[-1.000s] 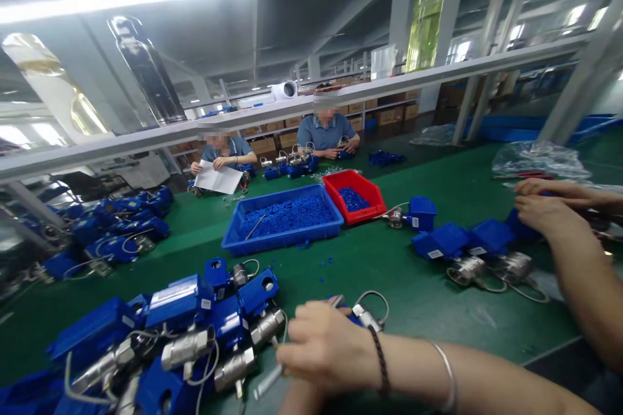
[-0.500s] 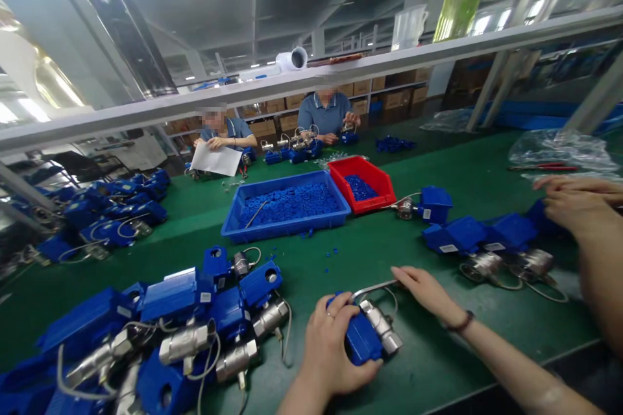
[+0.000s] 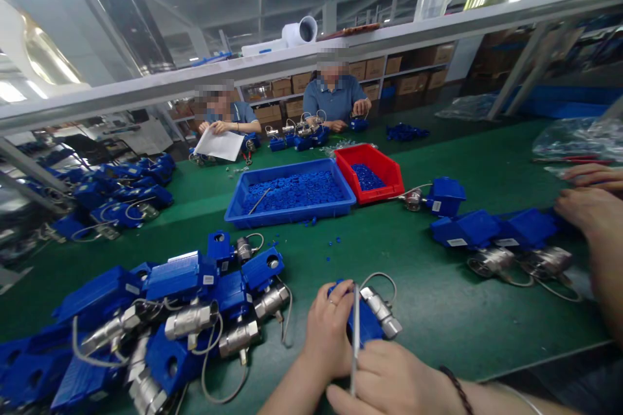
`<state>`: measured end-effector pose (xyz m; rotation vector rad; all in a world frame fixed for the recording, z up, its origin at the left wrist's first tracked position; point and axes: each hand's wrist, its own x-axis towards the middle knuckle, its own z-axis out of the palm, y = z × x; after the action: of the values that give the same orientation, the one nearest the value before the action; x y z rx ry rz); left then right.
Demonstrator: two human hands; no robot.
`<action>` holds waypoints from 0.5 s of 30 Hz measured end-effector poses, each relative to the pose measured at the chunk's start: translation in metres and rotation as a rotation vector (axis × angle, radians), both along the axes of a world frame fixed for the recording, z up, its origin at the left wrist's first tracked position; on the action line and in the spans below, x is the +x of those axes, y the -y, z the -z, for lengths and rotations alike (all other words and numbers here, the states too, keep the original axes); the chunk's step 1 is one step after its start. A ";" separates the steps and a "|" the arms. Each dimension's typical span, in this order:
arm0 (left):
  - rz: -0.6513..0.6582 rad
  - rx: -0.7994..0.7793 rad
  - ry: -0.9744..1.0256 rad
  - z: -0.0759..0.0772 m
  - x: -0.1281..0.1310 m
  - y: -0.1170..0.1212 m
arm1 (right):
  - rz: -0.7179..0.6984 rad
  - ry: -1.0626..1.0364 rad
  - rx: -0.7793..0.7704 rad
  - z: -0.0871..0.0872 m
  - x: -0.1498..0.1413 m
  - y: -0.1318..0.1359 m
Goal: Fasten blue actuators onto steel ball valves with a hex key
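Observation:
My left hand point(image 3: 329, 331) rests on a blue motorised valve unit point(image 3: 366, 319) with a metal valve body point(image 3: 382, 313) and a looped cable, pressing it onto the green table point(image 3: 428, 292). My right hand point(image 3: 389, 381) is at the near edge, fingers closed round a thin grey tool point(image 3: 355, 337) held upright with its tip on the blue unit. A dark bracelet shows on the right wrist.
A pile of blue valve units point(image 3: 160, 318) lies to the left. A blue tray point(image 3: 292, 196) and a red bin point(image 3: 372, 175) hold small blue parts. Another person's hands point(image 3: 588, 201) work at more units point(image 3: 491, 233) on the right. Two people sit across the table.
My right hand drew back from the cable on the table to the near edge, now holding the thin tool upright over the unit. The left hand stayed on the blue unit.

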<state>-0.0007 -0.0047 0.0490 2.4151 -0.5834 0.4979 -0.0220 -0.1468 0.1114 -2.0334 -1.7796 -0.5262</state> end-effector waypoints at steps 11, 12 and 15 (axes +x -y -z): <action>0.053 -0.025 0.029 0.009 0.001 -0.006 | 0.563 -0.828 0.192 -0.002 0.205 -0.049; 0.036 -0.021 0.055 0.015 0.002 -0.006 | 0.646 -0.843 0.218 0.009 0.205 -0.027; -0.071 -0.012 0.116 0.031 0.006 -0.005 | 0.821 -0.851 0.272 0.041 0.170 0.043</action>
<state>0.0053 0.0000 0.0179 2.4138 -0.5436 0.6737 0.1477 -0.1901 0.0704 -2.2190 -0.3500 -0.0489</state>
